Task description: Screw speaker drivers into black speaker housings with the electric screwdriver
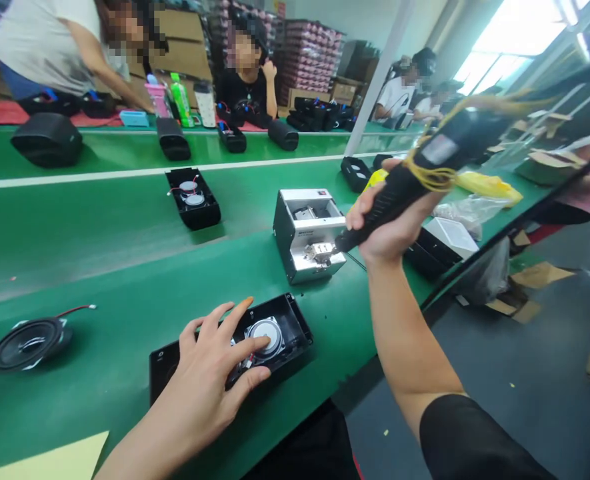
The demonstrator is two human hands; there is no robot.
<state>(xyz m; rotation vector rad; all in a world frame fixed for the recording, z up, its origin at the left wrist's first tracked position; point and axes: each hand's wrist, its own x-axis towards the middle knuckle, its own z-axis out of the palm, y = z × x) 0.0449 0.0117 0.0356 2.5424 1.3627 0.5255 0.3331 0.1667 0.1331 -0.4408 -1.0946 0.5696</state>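
Observation:
My right hand (397,230) is wrapped round a black electric screwdriver (475,137), which has yellow bands wound about its body. The screwdriver slants down to the left, its tip at the metal front of a small silver-and-black screw feeder (287,240). Whether a screw sits on the tip cannot be made out. Below, my left hand (212,373) lies with fingers spread over a black speaker housing (299,320), open side up. My index fingertip touches the round speaker driver (271,328) inside it. Part of the housing is hidden under this hand.
A loose speaker driver (29,343) with a red wire lies at left, near yellow paper (59,460). Another open housing (199,210) stands beyond. More black housings (47,140) line the far bench, where co-workers sit. Plastic bags (469,207) and a box (435,247) are at right.

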